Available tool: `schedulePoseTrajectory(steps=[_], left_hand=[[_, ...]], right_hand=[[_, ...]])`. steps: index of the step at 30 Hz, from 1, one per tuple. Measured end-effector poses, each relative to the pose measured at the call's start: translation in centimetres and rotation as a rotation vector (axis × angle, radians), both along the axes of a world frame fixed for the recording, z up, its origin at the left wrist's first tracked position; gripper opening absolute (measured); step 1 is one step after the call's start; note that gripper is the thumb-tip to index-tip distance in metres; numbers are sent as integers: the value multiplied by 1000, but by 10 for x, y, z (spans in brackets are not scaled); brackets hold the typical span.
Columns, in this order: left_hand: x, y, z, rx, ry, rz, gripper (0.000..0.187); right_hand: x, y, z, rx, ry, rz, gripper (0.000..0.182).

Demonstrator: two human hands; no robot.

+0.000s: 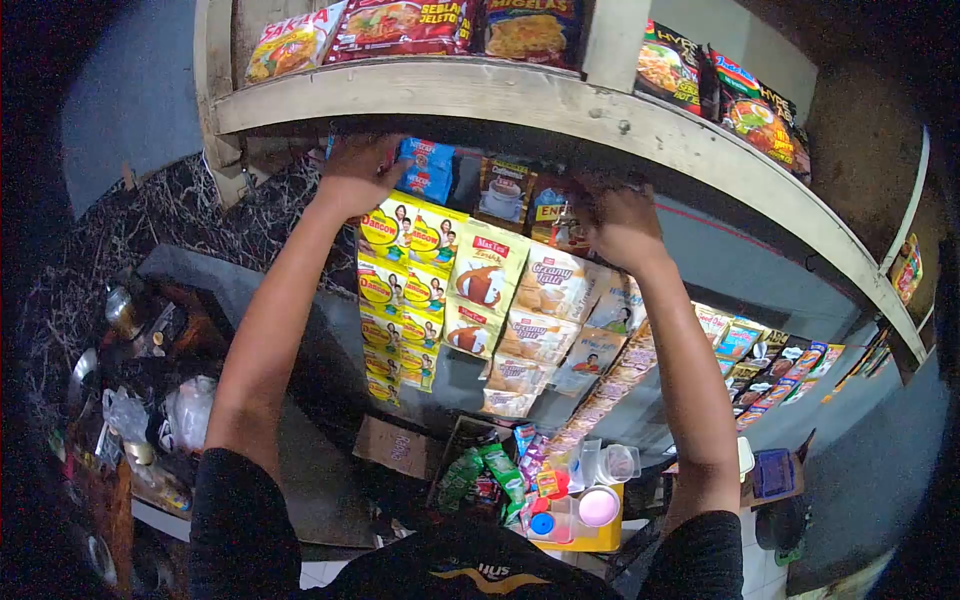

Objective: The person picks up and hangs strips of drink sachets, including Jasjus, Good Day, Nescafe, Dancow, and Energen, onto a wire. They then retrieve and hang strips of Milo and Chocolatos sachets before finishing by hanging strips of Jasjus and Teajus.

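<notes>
Reaching up, in the head view, the left hand and right hand are under a wooden shelf; gentle, even handling should spare the hanging sachet strips tearing. Blue sachets hang just beside the left hand, a brown sachet beside the right; I cannot tell if either grips.

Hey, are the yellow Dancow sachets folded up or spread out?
Spread out: the yellow Dancow sachets hang in rows, fronts showing, below the left hand.
</notes>
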State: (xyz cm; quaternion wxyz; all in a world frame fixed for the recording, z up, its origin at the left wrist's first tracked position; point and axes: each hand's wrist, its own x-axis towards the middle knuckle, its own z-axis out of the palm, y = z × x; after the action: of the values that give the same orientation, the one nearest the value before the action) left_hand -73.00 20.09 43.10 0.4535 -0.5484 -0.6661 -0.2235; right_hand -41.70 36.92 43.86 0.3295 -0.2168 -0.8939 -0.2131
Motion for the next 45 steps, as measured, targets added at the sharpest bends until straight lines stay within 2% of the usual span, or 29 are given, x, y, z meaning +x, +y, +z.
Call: schedulePoseTrajectory(steps=[1, 3, 4, 6, 12, 15, 18, 20, 22, 24, 27, 28, 30, 36, 41, 45], left_hand=[[6, -3, 5, -3, 1, -5, 39], [16, -5, 12, -215, -237, -23, 45], [14, -4, 9, -219, -238, -30, 45], [7, 2, 0, -63, -64, -164, 42], [-3, 2, -5, -14, 100, -208, 38], [-10, 1, -6, -1, -64, -281, 36], [-15, -6, -6, -5, -63, -183, 36], [-17, -5, -8, 13, -80, -214, 37], [-20, -2, -10, 33, -95, -243, 38], [-20, 0, -12, 93, 5, -236, 42], [-16, 0, -13, 240, 114, -198, 43], [-15, -1, -10, 239, 111, -196, 43], [-17, -2, -2, 28, -116, -106, 42], [-29, 0, 0, 73, -44, -80, 41], [-13, -8, 1, 50, -29, -59, 43], [-6, -11, -3, 35, -47, -76, 45]], right_hand=[[-3, 0, -2, 10, 21, 16, 39], [-8, -1, -8, 17, 42, 24, 39], [-11, -2, -11, 49, 58, 33, 38], [-17, -7, -12, 83, 73, 37, 37], [-40, -32, -11, 113, 155, -6, 35], [-54, -29, -13, 74, 182, -26, 30], [-70, -29, -13, 16, 208, 14, 27], [-81, -26, -16, 104, 253, 76, 27], [-90, -25, -13, 15, 236, 115, 27], [-93, -28, -11, -75, 220, 150, 27], [-90, -35, -8, 43, 227, 115, 26], [-89, -36, -7, 20, 208, 66, 26], [-86, -35, -7, -5, 183, 18, 26], [-86, -31, -8, -46, 210, 65, 28], [-86, -31, -11, 97, 274, 89, 29], [-81, -33, -11, -17, 234, 123, 34]])
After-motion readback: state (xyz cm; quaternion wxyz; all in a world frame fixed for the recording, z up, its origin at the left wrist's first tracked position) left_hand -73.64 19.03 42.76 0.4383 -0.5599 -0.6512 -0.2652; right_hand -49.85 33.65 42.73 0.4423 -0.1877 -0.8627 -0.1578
